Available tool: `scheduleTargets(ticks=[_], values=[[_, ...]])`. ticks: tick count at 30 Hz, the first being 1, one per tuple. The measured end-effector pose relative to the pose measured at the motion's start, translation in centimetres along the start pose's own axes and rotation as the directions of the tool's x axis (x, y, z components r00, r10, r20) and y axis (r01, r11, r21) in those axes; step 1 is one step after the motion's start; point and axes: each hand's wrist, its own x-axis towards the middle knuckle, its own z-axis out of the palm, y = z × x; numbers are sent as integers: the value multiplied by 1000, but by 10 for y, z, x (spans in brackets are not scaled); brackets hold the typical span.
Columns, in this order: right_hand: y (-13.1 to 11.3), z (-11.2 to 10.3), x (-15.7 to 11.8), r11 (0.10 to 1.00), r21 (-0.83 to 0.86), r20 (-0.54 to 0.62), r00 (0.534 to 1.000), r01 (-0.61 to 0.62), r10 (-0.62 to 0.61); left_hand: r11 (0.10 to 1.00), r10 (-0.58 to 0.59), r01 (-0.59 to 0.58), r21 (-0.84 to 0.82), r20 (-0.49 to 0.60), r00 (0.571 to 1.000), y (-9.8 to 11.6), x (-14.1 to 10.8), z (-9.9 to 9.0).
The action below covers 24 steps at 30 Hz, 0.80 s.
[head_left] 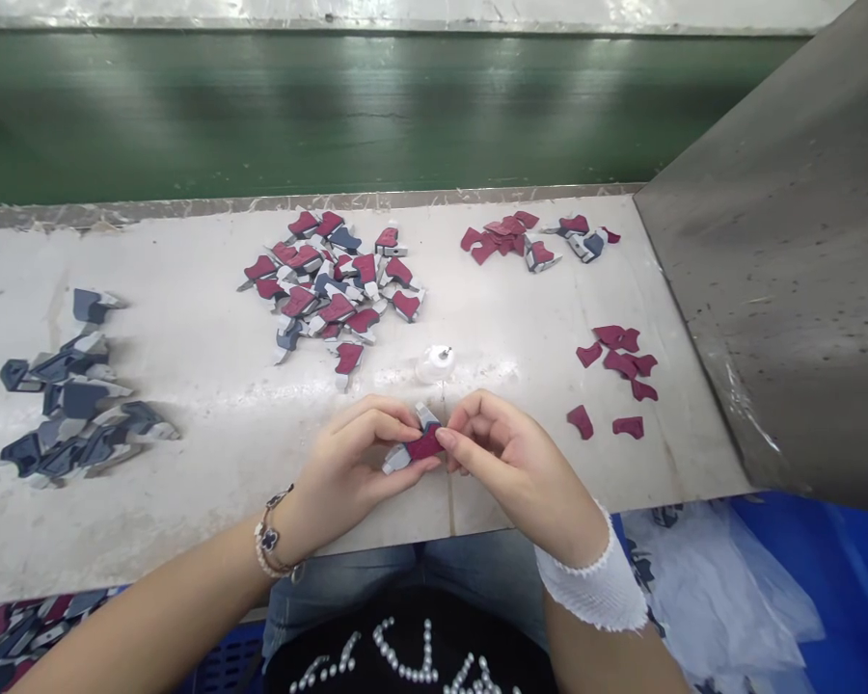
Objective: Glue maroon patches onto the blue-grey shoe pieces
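Note:
Between my hands is a small grey plastic part with a maroon panel [423,444] on its face. My left hand [362,451] grips it from the left, thumb below and fingers above. The thumb and fingertips of my right hand [496,445] close on the panel's right edge. Just beyond my hands stands a small white bottle [438,360] with a thin dark tip. Past it at the middle left lies a heap of grey parts with maroon panels [325,289]. Loose maroon panels [626,364] are scattered to my right.
Bare dark grey parts [79,410] are piled at the left. More maroon panels [499,238] and a few panelled parts [575,241] lie at the back right. A metal wall [781,251] bounds the right side; a green belt [333,116] runs behind the white worktop [209,501].

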Motion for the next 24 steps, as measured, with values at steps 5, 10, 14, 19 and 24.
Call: scheduleTargets(ticks=[5,10,14,19,24], values=[[0,-3,1,999,-13,118,992,48,-47,996,32,-31,-84,14,999,0,0,-4],[-1,-2,-2,993,-46,212,972,110,-98,990,30,-30,-135,0,1000,0,-2,-6],[-4,-1,-6,977,-183,172,982,107,-75,985,-11,11,-173,2,1000,0,-4,-5],[-10,-2,-7,971,-197,180,979,137,-101,984,1,0,-179,1,1000,1,-2,-6],[-11,-4,-9,970,-197,224,970,142,-97,986,36,-33,-165,18,999,3,-1,-8]])
